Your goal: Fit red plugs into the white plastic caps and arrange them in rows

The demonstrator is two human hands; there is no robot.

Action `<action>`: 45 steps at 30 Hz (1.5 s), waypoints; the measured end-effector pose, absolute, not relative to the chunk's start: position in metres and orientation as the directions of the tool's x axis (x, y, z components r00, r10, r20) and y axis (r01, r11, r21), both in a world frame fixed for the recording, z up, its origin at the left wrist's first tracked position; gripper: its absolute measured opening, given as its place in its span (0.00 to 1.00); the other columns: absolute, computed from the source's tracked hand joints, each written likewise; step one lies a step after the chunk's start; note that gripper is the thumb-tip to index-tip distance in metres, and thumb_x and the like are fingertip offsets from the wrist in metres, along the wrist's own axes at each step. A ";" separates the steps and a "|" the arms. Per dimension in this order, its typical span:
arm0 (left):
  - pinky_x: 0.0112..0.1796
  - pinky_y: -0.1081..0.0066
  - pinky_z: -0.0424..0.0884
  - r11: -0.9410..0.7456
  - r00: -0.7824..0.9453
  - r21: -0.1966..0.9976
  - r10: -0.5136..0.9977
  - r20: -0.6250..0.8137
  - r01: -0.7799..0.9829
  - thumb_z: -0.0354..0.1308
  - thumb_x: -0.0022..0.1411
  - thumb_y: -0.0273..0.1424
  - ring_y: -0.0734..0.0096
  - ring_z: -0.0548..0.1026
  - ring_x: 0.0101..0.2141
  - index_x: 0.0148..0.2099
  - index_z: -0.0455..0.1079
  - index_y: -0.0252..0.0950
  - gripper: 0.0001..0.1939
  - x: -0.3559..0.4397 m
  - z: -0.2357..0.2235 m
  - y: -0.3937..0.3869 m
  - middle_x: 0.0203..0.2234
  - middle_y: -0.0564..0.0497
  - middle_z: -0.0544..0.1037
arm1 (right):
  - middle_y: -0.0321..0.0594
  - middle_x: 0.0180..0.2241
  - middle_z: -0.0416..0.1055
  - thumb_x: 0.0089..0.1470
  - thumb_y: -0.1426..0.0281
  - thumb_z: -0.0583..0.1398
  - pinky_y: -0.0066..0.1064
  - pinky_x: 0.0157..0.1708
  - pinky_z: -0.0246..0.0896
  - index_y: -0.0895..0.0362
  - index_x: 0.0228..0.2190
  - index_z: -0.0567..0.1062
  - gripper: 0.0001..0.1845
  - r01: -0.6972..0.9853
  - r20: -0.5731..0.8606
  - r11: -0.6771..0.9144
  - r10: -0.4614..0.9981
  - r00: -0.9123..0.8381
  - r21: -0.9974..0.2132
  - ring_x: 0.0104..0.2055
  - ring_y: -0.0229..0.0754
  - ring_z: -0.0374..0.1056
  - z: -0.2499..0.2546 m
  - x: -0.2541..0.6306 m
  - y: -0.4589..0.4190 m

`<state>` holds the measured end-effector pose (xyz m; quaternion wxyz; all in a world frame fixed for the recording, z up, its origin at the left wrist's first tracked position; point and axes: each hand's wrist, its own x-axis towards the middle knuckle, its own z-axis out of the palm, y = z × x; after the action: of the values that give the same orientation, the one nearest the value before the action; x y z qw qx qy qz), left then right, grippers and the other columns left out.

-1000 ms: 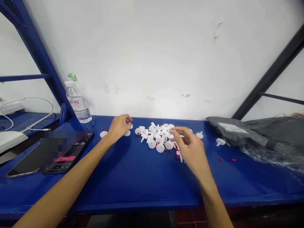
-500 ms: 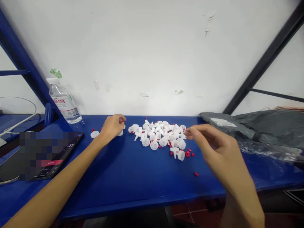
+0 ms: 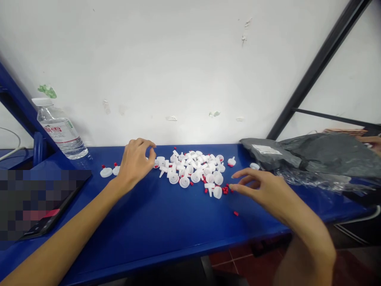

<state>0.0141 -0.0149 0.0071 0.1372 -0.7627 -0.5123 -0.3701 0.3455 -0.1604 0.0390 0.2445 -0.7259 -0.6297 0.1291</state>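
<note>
A heap of white plastic spout caps (image 3: 195,163), round bases with thin nozzles, lies on the blue table (image 3: 166,222). My left hand (image 3: 137,161) hovers just left of the heap, thumb and forefinger curved and slightly apart, with nothing visible between them. Beyond its wrist stand white caps tipped in red, one being a capped spout (image 3: 106,171). At the heap's right, my right hand (image 3: 262,186) has thumb and forefinger spread beside small red tips (image 3: 225,189). One loose red tip (image 3: 236,213) lies nearer the table's front edge.
A water bottle (image 3: 62,133) stands at the back left against the wall. In front of it lies a phone (image 3: 44,222), partly blurred out. Grey plastic bags (image 3: 321,155) cover the right side, with a white round piece (image 3: 254,166) beside them. Another person's hand (image 3: 373,143) shows at far right.
My left hand has drawn away from the red-tipped cap it was at and opened slightly. My right hand has lowered toward the red tips. The view has shifted right.
</note>
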 end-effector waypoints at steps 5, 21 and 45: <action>0.44 0.58 0.66 -0.696 0.392 0.080 0.490 0.778 0.713 0.50 0.64 0.22 0.58 0.71 0.42 0.42 0.73 0.35 0.11 0.052 -0.001 -0.049 0.37 0.45 0.78 | 0.38 0.34 0.80 0.47 0.50 0.66 0.34 0.28 0.59 0.47 0.40 0.80 0.21 0.891 0.007 -0.168 0.982 0.188 -0.422 0.34 0.49 0.75 0.030 0.323 -0.145; 0.38 0.62 0.66 -0.957 0.728 0.130 0.283 0.624 0.261 0.53 0.64 0.22 0.65 0.70 0.35 0.47 0.73 0.33 0.12 0.109 -0.025 -0.118 0.33 0.47 0.75 | 0.37 0.33 0.79 0.50 0.50 0.64 0.34 0.31 0.60 0.48 0.35 0.80 0.17 0.896 0.102 -0.154 0.971 0.214 -0.417 0.34 0.48 0.75 0.039 0.338 -0.165; 0.28 0.73 0.73 -0.433 0.417 0.900 0.828 0.376 0.048 0.62 0.63 0.35 0.67 0.81 0.31 0.40 0.78 0.37 0.07 0.142 0.001 -0.090 0.31 0.50 0.82 | 0.44 0.39 0.81 0.47 0.54 0.69 0.37 0.39 0.73 0.52 0.41 0.78 0.22 0.608 0.218 0.087 0.965 0.146 -0.790 0.42 0.53 0.78 0.052 0.347 -0.170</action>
<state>0.1422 -0.0901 0.0009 -0.4369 -0.7195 -0.3044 -0.4459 0.3468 -0.1701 0.0519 0.4060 -0.6389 -0.6153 0.2200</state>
